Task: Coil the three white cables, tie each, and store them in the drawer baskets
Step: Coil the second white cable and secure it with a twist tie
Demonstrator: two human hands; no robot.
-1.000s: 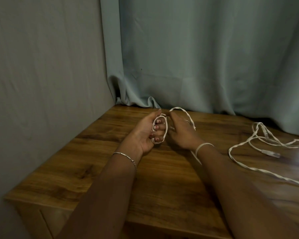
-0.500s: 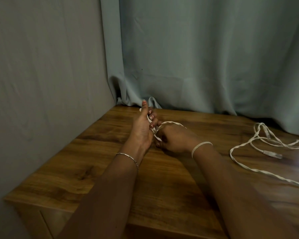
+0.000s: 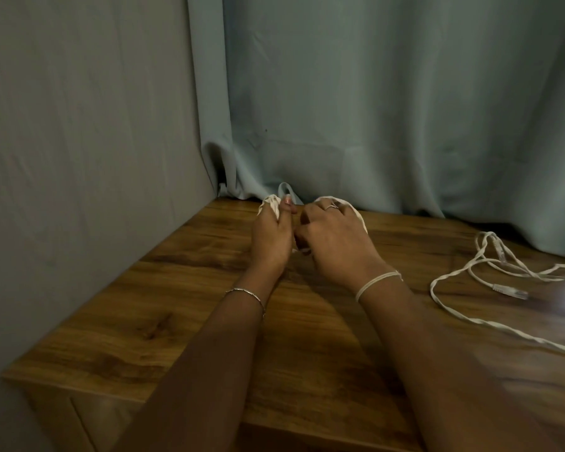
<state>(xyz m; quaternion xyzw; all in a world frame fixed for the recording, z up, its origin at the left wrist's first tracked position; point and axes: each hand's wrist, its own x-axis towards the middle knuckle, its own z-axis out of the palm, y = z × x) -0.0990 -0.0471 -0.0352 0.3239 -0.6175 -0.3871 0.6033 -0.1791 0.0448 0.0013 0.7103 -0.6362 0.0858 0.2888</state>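
My left hand [image 3: 271, 236] is closed around a small coil of white cable [image 3: 271, 203]; the loops show above my fingers. My right hand [image 3: 335, 243] sits close beside it, gripping the free strand of the same cable, which runs over the back of my fingers [image 3: 356, 213]. Both hands hover over the far left part of the wooden top [image 3: 183, 308]. More loose white cable [image 3: 470, 269] with clear plug ends [image 3: 509, 291] lies sprawled on the right. A thin white band [image 3: 377, 282] circles my right wrist.
A grey wall runs along the left edge of the top. A pale blue curtain [image 3: 388, 119] hangs behind it and touches the back edge. A drawer front [image 3: 88, 415] shows below the near left corner.
My right hand has carried the free strand up and over, from low beside the coil to level with my left fingertips. The coil in my left hand has shifted slightly up.
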